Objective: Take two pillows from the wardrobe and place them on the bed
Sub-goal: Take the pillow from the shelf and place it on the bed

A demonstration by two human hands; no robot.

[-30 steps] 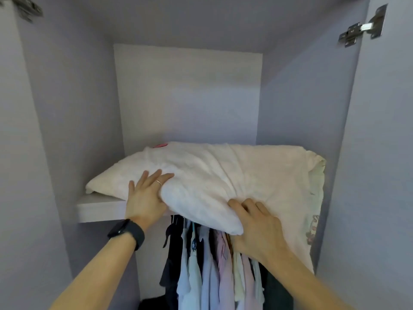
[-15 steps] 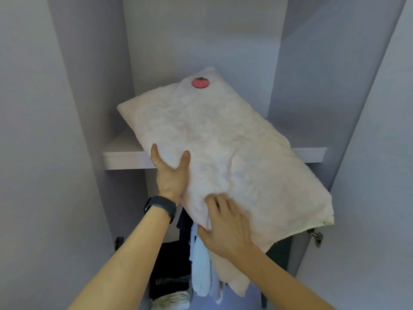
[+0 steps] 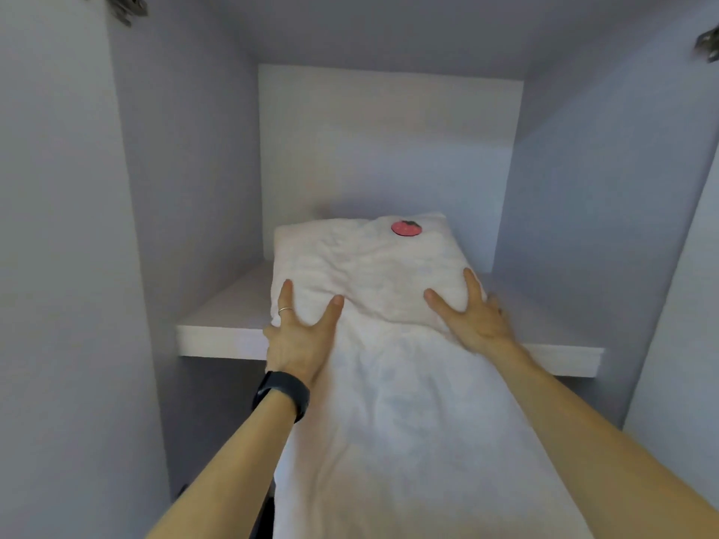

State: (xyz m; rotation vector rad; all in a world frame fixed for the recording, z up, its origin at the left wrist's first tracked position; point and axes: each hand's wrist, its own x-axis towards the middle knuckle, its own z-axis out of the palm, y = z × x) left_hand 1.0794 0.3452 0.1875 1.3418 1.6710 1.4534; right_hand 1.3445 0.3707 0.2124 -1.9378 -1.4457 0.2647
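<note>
Crumpled white pillow [image 3: 373, 344] with a little strawberry patch [image 3: 405, 228], half off the wardrobe shelf [image 3: 218, 324], gripped between left hand [image 3: 299, 336] and right hand [image 3: 476, 320], fingers spread.

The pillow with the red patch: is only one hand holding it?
No, the left hand and the right hand each grip a side of the pillow.

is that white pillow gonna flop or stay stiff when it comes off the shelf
Likely floppy: the pillow bends over the shelf edge and sags. Probably soft and light: it dents under the fingers of the left hand and right hand. Its wrinkled cloth should grip well.
</note>
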